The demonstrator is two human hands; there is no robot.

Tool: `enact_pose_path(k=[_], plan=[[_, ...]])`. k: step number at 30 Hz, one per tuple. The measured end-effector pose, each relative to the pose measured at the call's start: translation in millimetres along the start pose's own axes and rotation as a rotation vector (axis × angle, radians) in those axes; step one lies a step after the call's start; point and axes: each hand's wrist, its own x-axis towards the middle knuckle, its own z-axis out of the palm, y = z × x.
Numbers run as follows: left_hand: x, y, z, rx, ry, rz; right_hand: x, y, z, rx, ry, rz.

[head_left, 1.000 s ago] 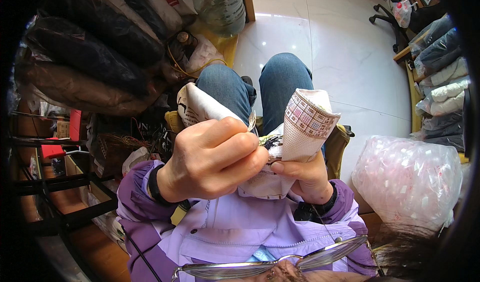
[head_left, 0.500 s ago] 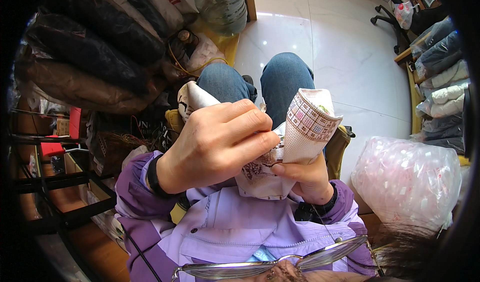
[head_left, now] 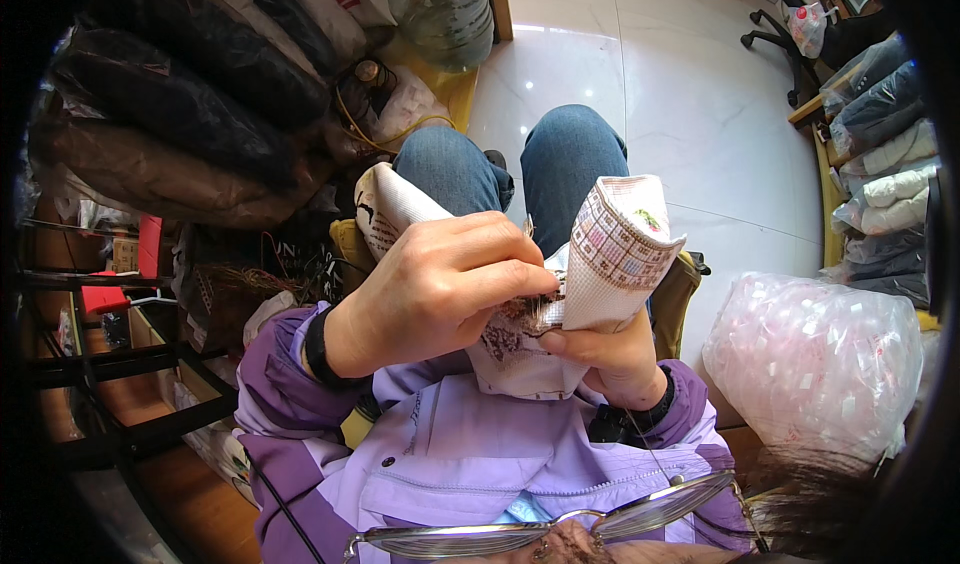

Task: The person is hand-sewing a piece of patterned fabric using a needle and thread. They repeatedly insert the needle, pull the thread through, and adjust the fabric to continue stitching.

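A rolled piece of white cross-stitch cloth, with brown grid patterns and a little green stitching, sits above my lap. My right hand grips its lower right part, thumb lying on the front. Over the middle of the cloth, my left hand has its thumb and fingertips pinched together at a dark brown stitched patch. What the pinch holds, if anything, is too small or hidden to tell. Another end of the cloth sticks out beyond my left hand, with dark stitching on it.
Dark plastic-wrapped garments are piled at the far left, near a large clear water jug. A black-framed rack stands at left. To the right are a bulging clear plastic bag and shelved wrapped clothes.
My left hand has drawn slightly back and its fingertips have tightened, uncovering more of the brown stitched patch. My right hand and the cloth have hardly moved.
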Motion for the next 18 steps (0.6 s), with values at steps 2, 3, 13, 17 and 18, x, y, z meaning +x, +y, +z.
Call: enact_pose_path(k=[2,3,13,17,18], plan=[[-0.8,-0.7,0.2,-0.022,0.002,0.001,-1.0,0.3,-0.3,-0.036,0.015,0.003],[-1.3,-1.2,0.4,-0.033,0.002,0.005,-1.1,0.6,-0.7,-0.050,0.016,-0.003],[-5.5,-3.2,3.7,-0.090,0.038,-0.006,-1.1,3.9,-1.7,-0.099,0.029,-0.050],[-8.8,-4.6,2.8,-0.090,0.019,0.043,-0.8,3.9,-1.4,-0.105,0.027,-0.077],[-10.1,-3.9,2.9,-0.094,0.018,0.067,-0.6,3.2,-1.7,-0.095,0.025,-0.067]])
